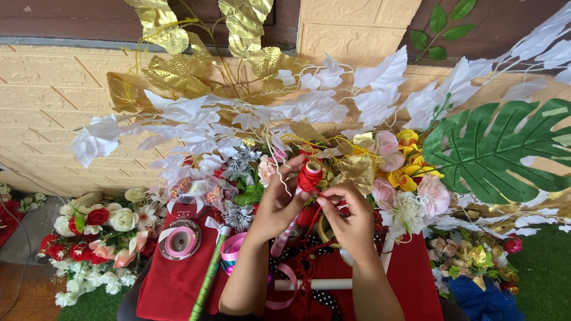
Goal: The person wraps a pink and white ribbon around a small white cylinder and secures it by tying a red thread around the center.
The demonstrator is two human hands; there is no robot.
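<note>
Thread could slip: the left hand point(278, 202) pinches a red thread spool point(310, 175), the right hand point(351, 220) pinches its loose end; crowded white leaves point(309, 107) may snag it.

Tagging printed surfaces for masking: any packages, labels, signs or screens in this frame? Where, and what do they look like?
Ribbon spool label: round disc lying flat on the red cloth, left of the left hand; dark red face, white lettering ring, pink centre.
Second spool label: just above it, partly hidden; red and white, round.
Glittery green wrapped roll: long thin tube, right of the spools.
No signs or screens.
</note>
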